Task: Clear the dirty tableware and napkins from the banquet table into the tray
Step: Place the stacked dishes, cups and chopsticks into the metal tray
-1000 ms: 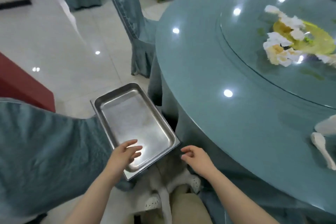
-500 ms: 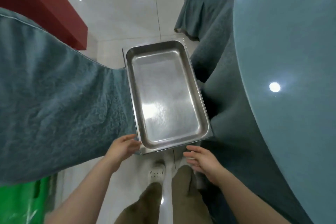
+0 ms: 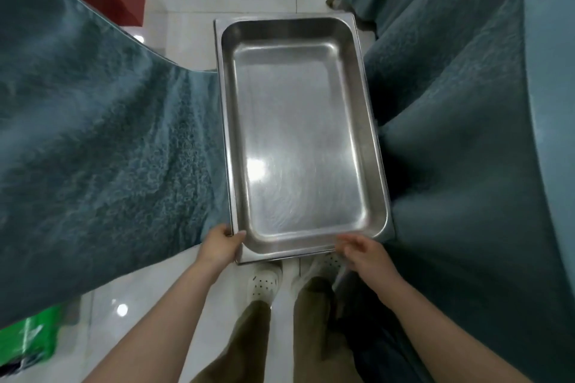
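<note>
Empty steel tray [image 3: 367, 121], rectangular, shiny, level, long side running away from viewer

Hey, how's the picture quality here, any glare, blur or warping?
Head view: a bright glare patch sits on the tray floor; the right hand is motion-smeared, the left hand sharper; wide-angle distortion bends the teal cloth and the table edge.

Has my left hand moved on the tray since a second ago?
Yes. The left hand was resting flat inside the tray near its close end; now it grips the near left corner of the rim.
</note>
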{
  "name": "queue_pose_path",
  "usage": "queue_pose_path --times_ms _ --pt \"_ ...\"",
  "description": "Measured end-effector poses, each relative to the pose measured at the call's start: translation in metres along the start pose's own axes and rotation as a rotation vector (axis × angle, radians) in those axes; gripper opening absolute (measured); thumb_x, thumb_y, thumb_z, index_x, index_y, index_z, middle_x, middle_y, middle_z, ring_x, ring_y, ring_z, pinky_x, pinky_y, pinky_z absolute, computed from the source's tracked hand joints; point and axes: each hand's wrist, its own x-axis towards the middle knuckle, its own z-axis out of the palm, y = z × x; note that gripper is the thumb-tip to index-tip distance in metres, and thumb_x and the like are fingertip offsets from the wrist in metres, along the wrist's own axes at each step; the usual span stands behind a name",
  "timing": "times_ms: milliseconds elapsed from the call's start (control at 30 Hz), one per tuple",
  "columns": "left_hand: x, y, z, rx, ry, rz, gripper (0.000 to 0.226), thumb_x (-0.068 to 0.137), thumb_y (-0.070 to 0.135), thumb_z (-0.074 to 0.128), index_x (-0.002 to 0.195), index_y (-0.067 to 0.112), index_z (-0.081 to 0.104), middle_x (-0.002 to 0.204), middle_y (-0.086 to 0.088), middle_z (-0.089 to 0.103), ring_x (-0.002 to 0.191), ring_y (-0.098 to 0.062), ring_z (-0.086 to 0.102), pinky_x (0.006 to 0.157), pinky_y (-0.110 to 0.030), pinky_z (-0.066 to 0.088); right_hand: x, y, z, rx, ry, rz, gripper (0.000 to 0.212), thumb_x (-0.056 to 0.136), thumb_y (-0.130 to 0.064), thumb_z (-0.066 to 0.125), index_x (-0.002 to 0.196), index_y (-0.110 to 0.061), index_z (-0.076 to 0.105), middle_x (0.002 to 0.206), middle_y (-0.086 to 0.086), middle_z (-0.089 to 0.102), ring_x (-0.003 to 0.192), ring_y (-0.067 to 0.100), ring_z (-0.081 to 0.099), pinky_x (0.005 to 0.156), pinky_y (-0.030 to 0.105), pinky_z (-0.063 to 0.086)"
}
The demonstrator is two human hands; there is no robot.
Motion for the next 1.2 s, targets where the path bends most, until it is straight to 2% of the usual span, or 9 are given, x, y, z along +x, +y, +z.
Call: queue_pose_path --times_ms 100,233,367,533,633,800,967,1100,1200 --pt "-0.011 0.009 -0.016 0.015 0.039 0.059 0.038 0.093 0.028 0.058 0.121 0.003 0.055 0.104 -0.028 0.065 0.093 -0.039 0.063 0.090 -0.049 0.050 -0.003 -0.007 -0.006 -0.210 0.222 -0.114 0.023 0.090 -0.015 0.061 0.108 -0.028 0.063 0.100 -0.007 0.058 0.092 0.009 0.060 0.065 0.006 0.039" --pt "-0.029 0.026 -0.044 -0.045 0.039 0.204 0.045 0.094 0.020 0.056 0.137 0.015 0.045 0.119 -0.027 0.060 0.087 -0.034 0.064 0.080 -0.046 0.053 -0.009 -0.020 -0.012 -0.345 0.525 -0.078 0.048 0.083 -0.028 0.069 0.128 -0.023 0.054 0.117 0.003 0.034 0.105 0.020 0.035 0.081 0.029 0.035" --pt "-0.046 0.037 -0.063 -0.054 0.064 0.319 0.071 0.092 0.012 0.057 0.147 0.042 0.023 0.132 -0.013 0.057 0.119 -0.033 0.054 0.093 -0.054 0.049 -0.014 -0.039 -0.007 -0.274 0.473 -0.114 0.063 0.084 -0.026 0.069 0.141 -0.023 0.041 0.143 0.015 0.035 0.125 0.034 0.039 0.092 0.036 0.038" --pt "-0.067 0.052 -0.080 0.000 0.204 0.414 0.080 0.082 0.002 0.048 0.145 0.047 0.025 0.118 0.019 0.055 0.068 -0.016 0.062 0.057 -0.039 0.054 -0.024 -0.060 -0.013 -0.175 0.396 -0.154 0.073 0.087 -0.016 0.064 0.147 -0.034 0.026 0.132 0.002 0.056 0.110 0.027 0.056 0.085 0.029 0.041" --pt "-0.078 0.061 -0.096 -0.004 0.284 0.432 0.077 0.079 0.004 0.052 0.145 0.041 0.034 0.130 0.012 0.057 0.065 -0.005 0.060 0.055 -0.025 0.048 -0.036 -0.076 -0.017 -0.174 0.399 -0.170 0.065 0.091 -0.012 0.055 0.147 -0.033 0.031 0.136 -0.001 0.055 0.115 0.025 0.056 0.092 0.030 0.041" --pt "-0.112 0.071 -0.129 -0.047 0.342 0.484 0.075 0.073 0.002 0.056 0.141 0.032 0.045 0.133 0.008 0.059 0.088 -0.010 0.063 0.079 -0.032 0.053 -0.077 -0.103 -0.019 -0.060 0.399 -0.308 0.062 0.088 -0.002 0.052 0.143 -0.029 0.041 0.130 -0.004 0.058 0.106 0.016 0.059 0.096 0.028 0.044" --pt "-0.156 0.062 -0.160 -0.135 0.385 0.520 0.075 0.071 0.003 0.056 0.139 0.034 0.048 0.128 0.011 0.062 0.077 0.007 0.059 0.069 -0.018 0.046 -0.128 -0.131 -0.018 -0.037 0.402 -0.421 0.058 0.089 -0.003 0.051 0.139 -0.032 0.046 0.129 -0.007 0.059 0.107 0.013 0.059 0.097 0.037 0.049" --pt "-0.197 0.067 -0.179 -0.249 0.406 0.616 0.075 0.071 0.002 0.055 0.138 0.035 0.048 0.127 0.008 0.063 0.103 -0.012 0.065 0.090 -0.033 0.052 -0.171 -0.157 -0.026 -0.022 0.482 -0.543 0.056 0.086 -0.007 0.051 0.135 -0.033 0.049 0.124 -0.014 0.061 0.109 0.011 0.059 0.098 0.037 0.048" --pt "-0.226 0.078 -0.186 -0.303 0.379 0.717 0.076 0.069 0.002 0.053 0.136 0.040 0.049 0.117 0.010 0.069 0.086 -0.023 0.070 0.071 -0.040 0.057 -0.201 -0.167 -0.037 0.025 0.562 -0.615 0.056 0.084 -0.006 0.050 0.134 -0.034 0.051 0.117 -0.017 0.062 0.101 0.008 0.062 0.092 0.032 0.050"
